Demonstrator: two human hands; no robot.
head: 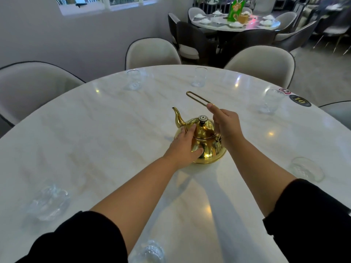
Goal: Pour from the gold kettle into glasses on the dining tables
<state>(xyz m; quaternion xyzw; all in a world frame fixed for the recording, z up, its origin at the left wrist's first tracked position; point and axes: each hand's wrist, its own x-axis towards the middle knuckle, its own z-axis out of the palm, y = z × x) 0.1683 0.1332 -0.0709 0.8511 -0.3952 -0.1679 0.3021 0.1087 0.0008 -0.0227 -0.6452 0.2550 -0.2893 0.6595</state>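
Observation:
The gold kettle stands near the middle of the round white marble table, spout pointing away and to the left. My left hand rests flat on the kettle's left side. My right hand pinches the thin wire handle, which juts up and away from the kettle. Several clear glasses ring the table: far left, far middle, right, near right, near left and one at the front edge.
Pale upholstered chairs stand around the far rim. A round numbered sticker lies at the right edge. A second set table with dark chairs is beyond, at the back right.

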